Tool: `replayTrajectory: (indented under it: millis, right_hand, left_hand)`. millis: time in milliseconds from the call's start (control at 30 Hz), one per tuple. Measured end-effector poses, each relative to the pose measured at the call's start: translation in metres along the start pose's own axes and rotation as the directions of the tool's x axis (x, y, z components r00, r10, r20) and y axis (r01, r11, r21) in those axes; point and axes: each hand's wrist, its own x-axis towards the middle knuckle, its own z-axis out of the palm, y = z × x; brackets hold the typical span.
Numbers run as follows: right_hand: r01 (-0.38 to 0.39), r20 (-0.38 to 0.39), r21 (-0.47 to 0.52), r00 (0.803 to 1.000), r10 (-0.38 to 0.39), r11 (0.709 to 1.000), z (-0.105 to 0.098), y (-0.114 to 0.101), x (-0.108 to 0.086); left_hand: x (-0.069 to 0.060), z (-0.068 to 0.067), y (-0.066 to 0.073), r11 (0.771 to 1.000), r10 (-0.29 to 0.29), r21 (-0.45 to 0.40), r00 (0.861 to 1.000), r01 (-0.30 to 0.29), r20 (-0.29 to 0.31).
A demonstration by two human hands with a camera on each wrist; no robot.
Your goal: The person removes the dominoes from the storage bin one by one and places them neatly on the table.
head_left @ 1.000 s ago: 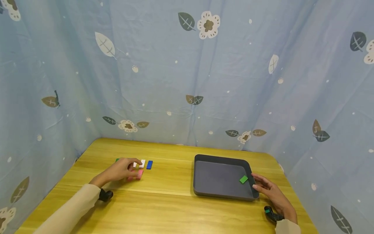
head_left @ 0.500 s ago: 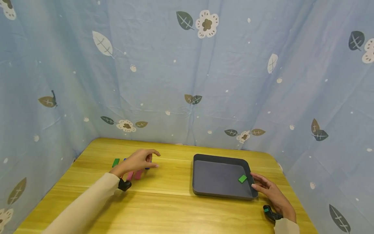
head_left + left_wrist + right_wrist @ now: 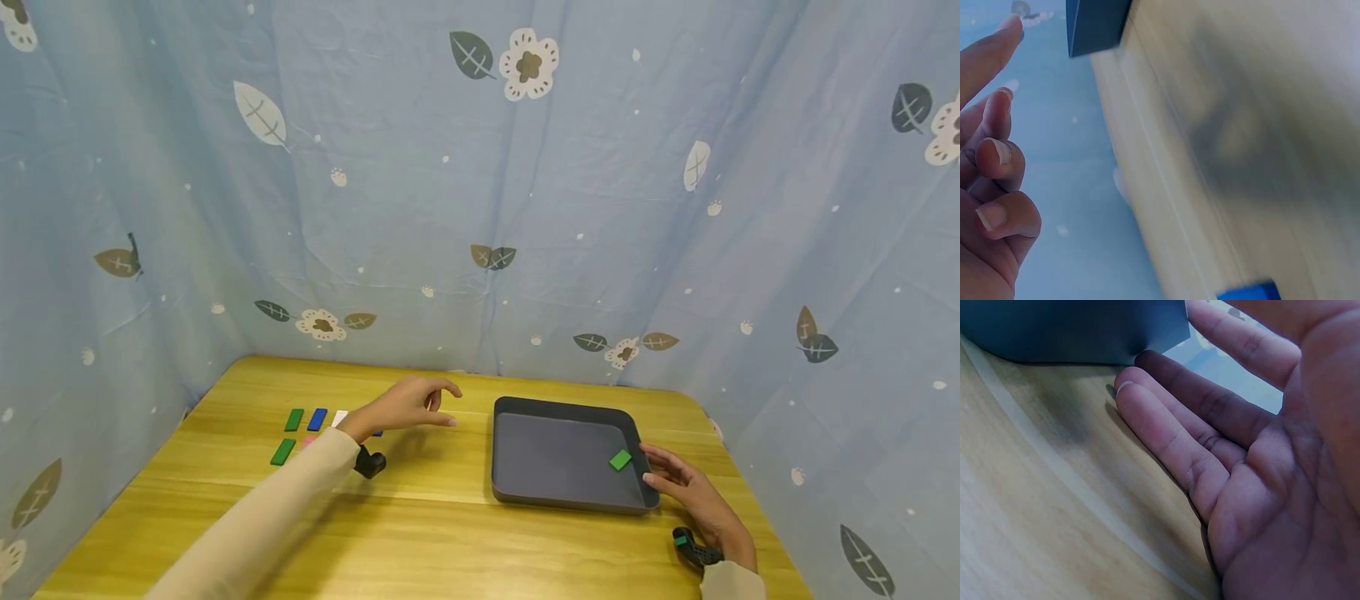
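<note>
My left hand (image 3: 411, 407) is over the table, between a group of small flat coloured blocks and the grey tray (image 3: 570, 503). Its thumb and index finger are spread apart, and nothing shows between them. In the left wrist view the other fingers (image 3: 1007, 215) bend loosely. Inside the tray, near its right wall, lies one green block (image 3: 620, 460). My right hand (image 3: 693, 496) is at the tray's right rim. In the right wrist view its nearly straight fingers (image 3: 1160, 419) touch or almost touch the outer wall (image 3: 1079, 331).
Left on the wooden table (image 3: 450, 550) lie green blocks (image 3: 282, 452), a blue block (image 3: 317, 419), a white block (image 3: 340, 418) and a pink block (image 3: 308, 441); my left arm hides others. A floral curtain (image 3: 390, 217) hangs behind the table.
My left hand has moved right, away from over the blocks toward the tray, uncovering the left blocks. The right hand stays at the rim, and the tray and green block keep their places.
</note>
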Motion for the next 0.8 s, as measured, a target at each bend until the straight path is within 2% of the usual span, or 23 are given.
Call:
replayTrajectory:
  millis: [367, 800]
  right_hand:
    - [-0.004, -0.008, 0.014, 1.000, 0.004, 1.000, 0.002, -0.001, -0.001]
    - [-0.010, -0.026, 0.039, 1.000, 0.011, 0.999, 0.004, -0.002, -0.001]
  left_hand:
    - [0.045, 0.020, 0.025, 0.995, 0.096, -0.041, 0.995, -0.095, 0.027]
    - [0.092, 0.056, 0.058, 0.985, 0.136, -0.114, 0.988, -0.127, 0.078]
